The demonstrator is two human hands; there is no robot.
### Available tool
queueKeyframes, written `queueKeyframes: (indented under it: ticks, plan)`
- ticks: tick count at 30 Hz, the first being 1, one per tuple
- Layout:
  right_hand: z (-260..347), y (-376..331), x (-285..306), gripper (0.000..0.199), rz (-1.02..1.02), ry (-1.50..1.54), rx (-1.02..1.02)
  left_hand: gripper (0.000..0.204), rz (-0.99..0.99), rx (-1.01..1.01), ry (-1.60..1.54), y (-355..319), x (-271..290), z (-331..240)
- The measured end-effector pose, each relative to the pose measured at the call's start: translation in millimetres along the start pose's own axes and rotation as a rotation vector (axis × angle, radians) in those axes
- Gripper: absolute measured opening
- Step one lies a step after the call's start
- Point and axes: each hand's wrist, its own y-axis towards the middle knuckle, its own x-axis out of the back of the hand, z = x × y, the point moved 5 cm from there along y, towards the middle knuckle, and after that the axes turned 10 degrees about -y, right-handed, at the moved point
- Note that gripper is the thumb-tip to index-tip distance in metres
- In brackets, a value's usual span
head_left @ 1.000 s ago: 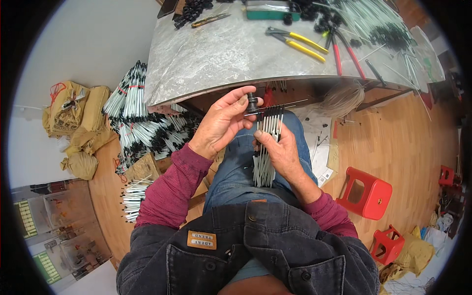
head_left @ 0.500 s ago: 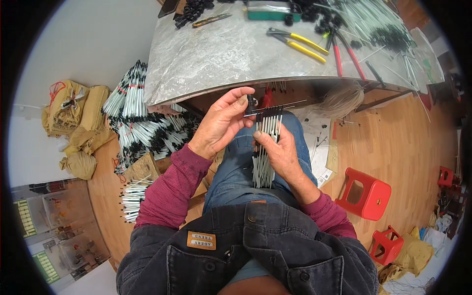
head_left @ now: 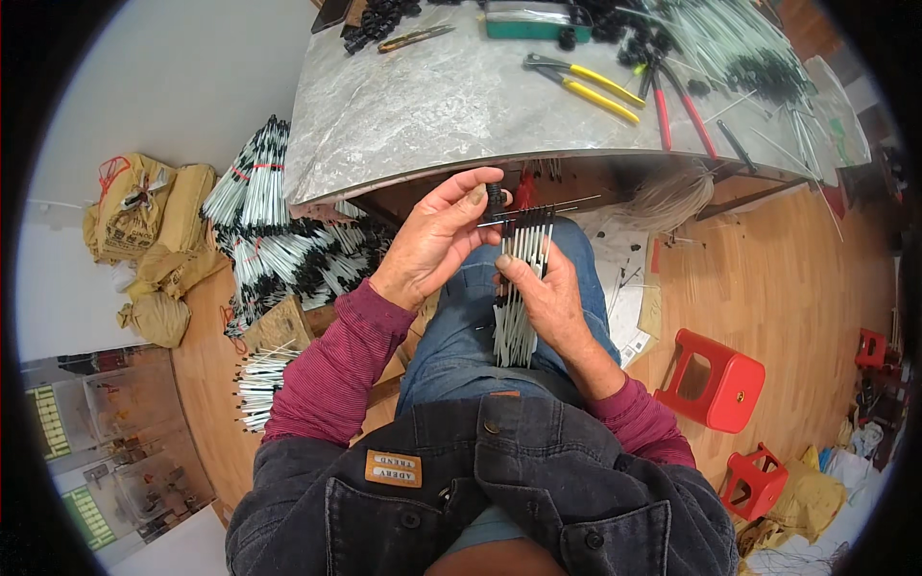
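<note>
My left hand is closed, with a small black ribbed plastic piece pinched between thumb and fingers. Just to its right, my right hand grips a flat bundle of thin white rods with black ends, thumb lying across the front. The bundle hangs down over my lap. A thin metal wire runs sideways along the bundle's black upper ends and sticks out to the right. Its left part passes by the fingers of my left hand, where I cannot tell how it meets the black piece.
Ahead is a grey marble-patterned table bearing yellow-handled pliers, red-handled pliers, a green tray and loose rods. Tied rod bundles are heaped at left, near yellowish sacks. Red stools stand at right.
The black piece has turned slightly in my left fingers, showing more of its ribbed side. My right hand keeps its hold on the bundle almost unmoved.
</note>
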Motion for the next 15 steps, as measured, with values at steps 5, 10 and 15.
queueKeyframes:
  ticks: [5, 10, 15]
  plan:
    - [-1.7, 0.5, 0.7, 0.018, -0.019, 0.009, -0.007, 0.027, -0.004, -0.012, 0.023, -1.5, -4.8, -1.6]
    - [-2.2, 0.6, 0.1, 0.016, -0.043, -0.057, 0.026, 0.026, -0.018, -0.032, 0.025, -2.5, -3.4, -0.9]
    - [-2.1, 2.0, -2.3, 0.016, -0.071, -0.092, 0.038, 0.026, -0.032, -0.041, -0.001, -6.2, -1.1, 3.3]
